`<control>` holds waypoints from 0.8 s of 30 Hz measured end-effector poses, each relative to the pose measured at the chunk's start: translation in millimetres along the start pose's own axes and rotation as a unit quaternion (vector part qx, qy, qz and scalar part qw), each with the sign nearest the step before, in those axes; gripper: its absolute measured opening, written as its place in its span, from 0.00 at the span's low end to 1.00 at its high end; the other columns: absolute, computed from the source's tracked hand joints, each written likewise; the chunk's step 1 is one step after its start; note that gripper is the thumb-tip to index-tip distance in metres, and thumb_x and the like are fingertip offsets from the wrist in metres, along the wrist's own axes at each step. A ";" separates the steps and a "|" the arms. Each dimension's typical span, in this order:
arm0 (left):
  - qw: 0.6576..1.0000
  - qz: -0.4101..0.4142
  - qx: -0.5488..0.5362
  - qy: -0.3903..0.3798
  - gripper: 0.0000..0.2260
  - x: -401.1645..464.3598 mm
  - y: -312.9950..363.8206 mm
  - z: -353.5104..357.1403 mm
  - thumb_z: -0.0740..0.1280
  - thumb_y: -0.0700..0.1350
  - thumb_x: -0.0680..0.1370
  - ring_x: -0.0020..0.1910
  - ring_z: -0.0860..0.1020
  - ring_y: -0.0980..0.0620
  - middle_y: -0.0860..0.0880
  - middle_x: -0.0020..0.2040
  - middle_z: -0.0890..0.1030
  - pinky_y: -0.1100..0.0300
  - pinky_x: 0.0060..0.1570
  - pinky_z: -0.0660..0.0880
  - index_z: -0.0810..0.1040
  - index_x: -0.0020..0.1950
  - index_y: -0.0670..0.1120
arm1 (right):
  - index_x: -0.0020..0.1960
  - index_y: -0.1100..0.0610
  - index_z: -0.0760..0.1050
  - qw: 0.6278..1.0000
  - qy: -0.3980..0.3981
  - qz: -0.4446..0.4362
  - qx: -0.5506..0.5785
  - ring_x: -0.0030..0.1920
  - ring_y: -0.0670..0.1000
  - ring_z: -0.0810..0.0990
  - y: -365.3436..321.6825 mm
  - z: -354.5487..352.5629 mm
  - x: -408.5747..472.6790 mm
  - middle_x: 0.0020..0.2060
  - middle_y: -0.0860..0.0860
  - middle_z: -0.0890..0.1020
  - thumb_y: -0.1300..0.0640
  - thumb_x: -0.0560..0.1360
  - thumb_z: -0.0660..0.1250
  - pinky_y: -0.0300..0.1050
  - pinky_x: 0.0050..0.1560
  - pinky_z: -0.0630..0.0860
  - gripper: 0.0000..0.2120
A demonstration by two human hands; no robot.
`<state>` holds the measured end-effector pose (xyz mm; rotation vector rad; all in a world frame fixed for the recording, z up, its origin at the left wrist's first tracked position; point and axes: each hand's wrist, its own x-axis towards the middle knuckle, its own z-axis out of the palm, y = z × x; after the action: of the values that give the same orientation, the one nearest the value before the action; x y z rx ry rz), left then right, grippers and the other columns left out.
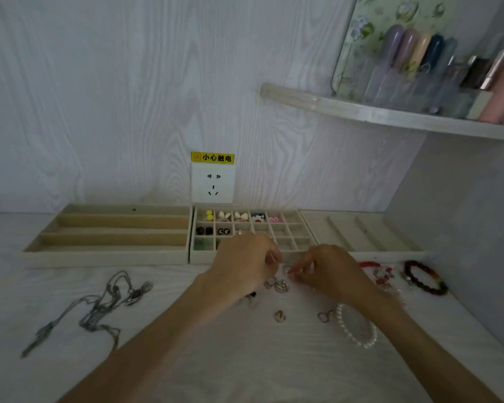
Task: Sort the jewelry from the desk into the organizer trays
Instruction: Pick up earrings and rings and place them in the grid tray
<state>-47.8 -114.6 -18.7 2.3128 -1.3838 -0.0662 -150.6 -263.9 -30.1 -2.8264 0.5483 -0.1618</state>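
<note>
Head view. My left hand (245, 263) is over the front edge of the grid tray (291, 225), fingers curled, with a thin pale pin-like piece pinched at the fingertips; what it is I cannot tell. My right hand (329, 271) sits just beside it, fingers curled inward, thumb and forefinger pinching a small silver piece (287, 270) just above the tabletop (186, 330). The two hands are close together, fingertips almost meeting.

Directly below the fingertips: a cluster of silver earrings (278, 285) lying on the tabletop. Nearer me, a single ring-like piece (280, 316) and another small silver pair (325, 316), apart from each other. Pearl bracelet (357, 330) lies against my right forearm.

Left of the hands: tangled silver necklaces (99, 309), well apart from the rest. Far right: a red bead bracelet (376, 271) and a dark bead bracelet (426, 277), both just in front of the slotted tray (361, 234).

Trays in a row against the wall: long-channel tray (108, 234) on the left, grid tray in the middle, slotted tray on the right. Grid tray back row holds yellow, white, dark and pink studs; second row holds black pairs.
</note>
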 end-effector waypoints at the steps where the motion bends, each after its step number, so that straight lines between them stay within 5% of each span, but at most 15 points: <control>1: 1.000 -0.006 -0.002 0.005 0.09 1.5 3.1 4.3 0.66 0.48 0.77 0.51 0.80 0.57 0.57 0.51 0.83 0.59 0.51 0.76 0.81 0.55 0.55 | 0.48 0.43 0.83 1.000 0.011 0.004 0.000 0.39 0.42 0.74 -0.7 2.2 -1.5 0.40 0.44 0.81 0.48 0.71 0.70 0.36 0.42 0.66 0.07; 13: 0.999 -0.032 -0.035 -0.001 0.10 10.6 1.8 30.1 0.68 0.60 0.73 0.47 0.79 0.57 0.58 0.47 0.83 0.62 0.44 0.73 0.83 0.50 0.58 | 0.47 0.47 0.84 0.983 0.009 0.045 0.180 0.30 0.37 0.73 12.2 11.8 -6.1 0.41 0.45 0.85 0.52 0.71 0.71 0.28 0.34 0.67 0.06; 18: 0.997 -0.029 -0.070 0.034 0.06 10.1 2.8 28.6 0.69 0.52 0.74 0.46 0.79 0.62 0.59 0.47 0.83 0.71 0.36 0.67 0.83 0.50 0.56 | 0.47 0.47 0.83 0.972 0.014 0.039 0.230 0.29 0.39 0.75 13.6 8.2 -9.2 0.39 0.46 0.85 0.53 0.71 0.72 0.29 0.33 0.70 0.05; 24: 0.990 -0.022 -0.136 0.030 0.04 16.8 -4.5 -3.8 0.69 0.49 0.75 0.45 0.80 0.59 0.55 0.48 0.83 0.59 0.50 0.78 0.81 0.49 0.53 | 0.50 0.48 0.82 0.967 0.049 -0.015 0.249 0.36 0.42 0.76 -5.7 -6.3 5.6 0.40 0.47 0.84 0.53 0.69 0.73 0.33 0.41 0.73 0.10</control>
<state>-34.7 -125.7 -14.0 2.1014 -1.2122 -0.1841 -144.4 -262.4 -22.2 -2.3450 0.4128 -0.3893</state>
